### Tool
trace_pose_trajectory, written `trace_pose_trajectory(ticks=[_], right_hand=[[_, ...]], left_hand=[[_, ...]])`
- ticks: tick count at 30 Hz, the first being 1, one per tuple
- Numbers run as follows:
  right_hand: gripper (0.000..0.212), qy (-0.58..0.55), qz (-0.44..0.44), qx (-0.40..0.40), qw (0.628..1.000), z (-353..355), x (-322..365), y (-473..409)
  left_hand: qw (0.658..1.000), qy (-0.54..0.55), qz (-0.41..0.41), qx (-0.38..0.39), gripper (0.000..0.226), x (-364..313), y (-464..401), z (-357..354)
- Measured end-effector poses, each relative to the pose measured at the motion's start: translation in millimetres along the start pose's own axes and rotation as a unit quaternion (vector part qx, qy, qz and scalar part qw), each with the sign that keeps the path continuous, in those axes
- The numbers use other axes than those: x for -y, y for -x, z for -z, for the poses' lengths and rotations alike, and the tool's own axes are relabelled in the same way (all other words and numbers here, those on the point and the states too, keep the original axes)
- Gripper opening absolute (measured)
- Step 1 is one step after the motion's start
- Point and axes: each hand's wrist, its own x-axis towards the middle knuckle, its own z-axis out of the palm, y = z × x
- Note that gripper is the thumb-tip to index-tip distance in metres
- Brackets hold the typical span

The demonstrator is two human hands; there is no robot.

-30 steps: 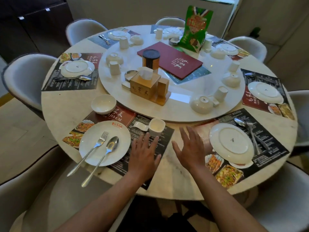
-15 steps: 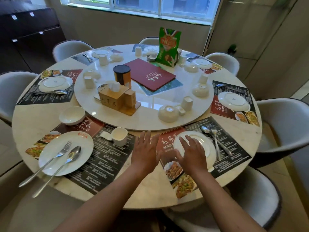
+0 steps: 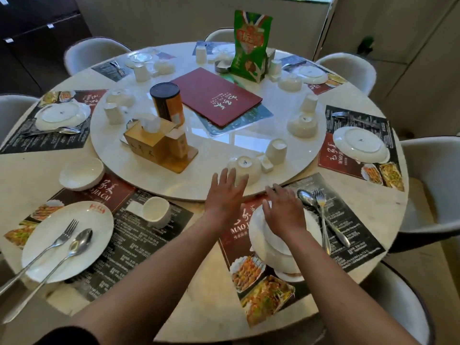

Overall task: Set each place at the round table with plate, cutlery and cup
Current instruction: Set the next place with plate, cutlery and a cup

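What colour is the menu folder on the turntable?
Dark red with pale lettering, on the menu folder; head view.

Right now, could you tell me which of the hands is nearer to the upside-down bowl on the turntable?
Left. The left hand has its fingertips at the upside-down bowl, overlapping its near edge in this view. The right hand lies lower and to the right, over the plate.

"MAO J…" is showing in white on the red placemat (image 3: 232, 235) between the hands; "…O JIA CAI" is reading on the placemat (image 3: 109, 192) left of them.
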Motion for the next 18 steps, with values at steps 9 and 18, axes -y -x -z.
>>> trace_pose_trajectory(ticks=[9, 18], right_hand=[[0.043, 0.001, -0.011, 0.03, 0.999, -14, 2, -50], [0.044, -0.006, 0.014, 0.064, 0.998, -8, -7, -50]], left_hand=[[0.996, 0.014, -0.08, -0.025, 0.097, 18, -63, -29], [0.984, -0.056, -0.106, -0.135, 0.042, 13, -38, -37]])
